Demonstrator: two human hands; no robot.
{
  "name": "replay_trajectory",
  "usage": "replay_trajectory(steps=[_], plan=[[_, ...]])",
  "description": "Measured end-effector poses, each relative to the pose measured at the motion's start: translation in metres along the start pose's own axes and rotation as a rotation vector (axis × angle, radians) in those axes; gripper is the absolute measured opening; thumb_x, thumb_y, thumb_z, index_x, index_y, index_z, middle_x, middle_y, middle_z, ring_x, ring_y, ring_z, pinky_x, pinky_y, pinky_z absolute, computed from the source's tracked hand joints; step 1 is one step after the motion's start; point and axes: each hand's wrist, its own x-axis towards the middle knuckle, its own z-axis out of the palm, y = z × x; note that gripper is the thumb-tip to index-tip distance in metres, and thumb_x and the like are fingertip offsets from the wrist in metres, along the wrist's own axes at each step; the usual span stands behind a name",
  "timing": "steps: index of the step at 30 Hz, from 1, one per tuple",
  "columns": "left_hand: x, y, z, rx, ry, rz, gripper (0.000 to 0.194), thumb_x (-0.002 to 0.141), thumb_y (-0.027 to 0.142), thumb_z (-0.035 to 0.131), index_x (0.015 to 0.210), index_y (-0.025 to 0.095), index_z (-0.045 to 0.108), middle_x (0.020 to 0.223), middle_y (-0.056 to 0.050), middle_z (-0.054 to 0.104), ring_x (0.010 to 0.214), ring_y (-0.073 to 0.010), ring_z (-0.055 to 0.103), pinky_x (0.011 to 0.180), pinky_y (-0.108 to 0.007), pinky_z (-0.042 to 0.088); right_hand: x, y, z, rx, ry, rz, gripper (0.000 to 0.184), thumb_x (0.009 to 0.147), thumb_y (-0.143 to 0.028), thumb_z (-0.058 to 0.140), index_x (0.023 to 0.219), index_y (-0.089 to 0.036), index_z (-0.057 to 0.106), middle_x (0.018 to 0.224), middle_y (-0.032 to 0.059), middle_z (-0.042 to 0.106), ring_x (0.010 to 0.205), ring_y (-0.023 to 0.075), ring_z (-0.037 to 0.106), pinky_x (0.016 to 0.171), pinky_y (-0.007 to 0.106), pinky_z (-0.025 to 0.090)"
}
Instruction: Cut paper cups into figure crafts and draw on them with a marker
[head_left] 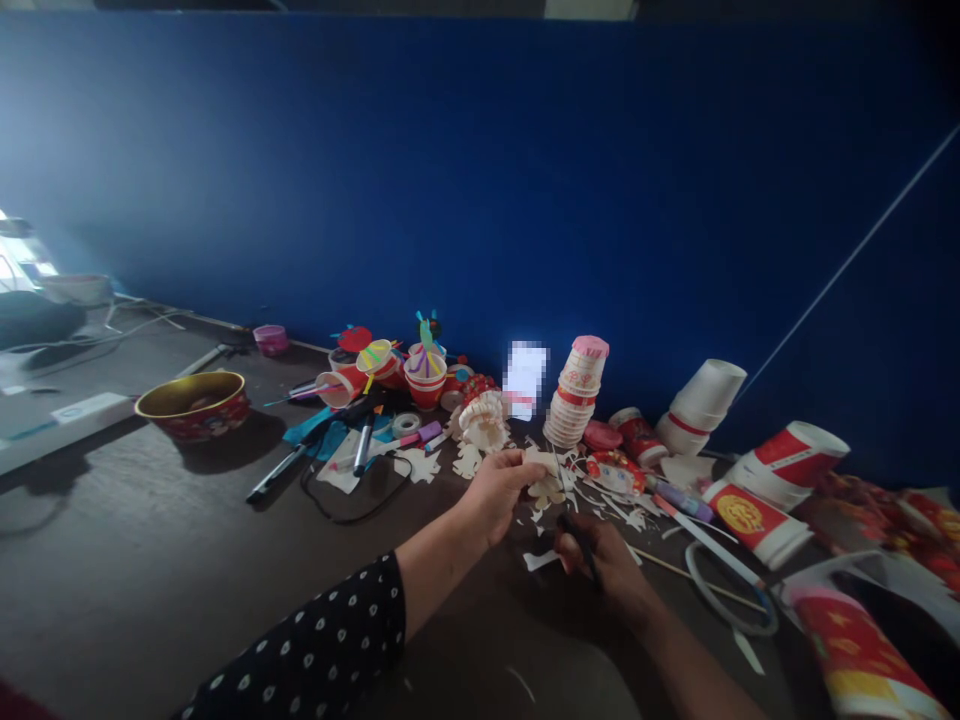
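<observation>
My left hand point(491, 495) pinches a cream-white piece of paper point(544, 462) between thumb and fingers. My right hand point(606, 568) is closed round the dark handles of a pair of scissors point(585, 548). Their thin blades point up and away, at the right edge of the paper. Just below my left fingertips, another cream cut-out point(546, 491) lies among small white scraps. A curved white strip point(541, 561) rests on the table left of my right hand.
Several stacked paper cups point(576, 395) stand behind my hands, beside a blurred bright panel point(525, 378). More cups point(787, 460), scraps and a looped tube point(694, 590) lie right. Leftward are markers point(363, 446), a tape roll point(406, 426) and a red-gold bowl point(196, 408). A blue partition point(480, 190) bounds the back.
</observation>
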Motion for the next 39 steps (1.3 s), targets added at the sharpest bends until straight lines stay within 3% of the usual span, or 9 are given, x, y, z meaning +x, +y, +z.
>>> replay_trajectory(steps=[13,30,39], plan=[[-0.005,-0.003,0.003,-0.018,0.001,-0.032,0.017,0.053,0.022,0.070,0.060,0.012,0.058,0.051,0.001,0.055,0.044,-0.0071,0.048,0.044,-0.020,0.035,-0.002,0.008,0.004,0.081,0.023,-0.124,0.041,0.078,-0.055,0.041,0.059,-0.019,0.043,0.052,-0.0037,0.039,0.048,0.0095,0.032,0.045,0.023,0.025],[-0.008,0.002,0.008,-0.056,-0.001,-0.021,0.016,0.052,0.019,0.068,0.062,0.010,0.060,0.050,0.000,0.057,0.042,-0.0083,0.050,0.043,-0.020,0.038,-0.002,0.007,0.007,0.138,0.067,-0.037,0.044,0.073,-0.060,0.045,0.057,-0.020,0.040,0.049,-0.0054,0.033,0.045,0.0084,0.026,0.042,0.022,0.020],[-0.008,0.007,0.008,-0.042,-0.008,-0.030,0.013,0.054,0.016,0.066,0.062,0.010,0.059,0.049,-0.001,0.057,0.041,-0.0083,0.050,0.041,-0.019,0.039,-0.004,0.002,0.006,0.142,0.064,-0.065,0.040,0.074,-0.055,0.047,0.056,-0.019,0.043,0.049,-0.0049,0.034,0.045,0.0086,0.027,0.042,0.022,0.022]])
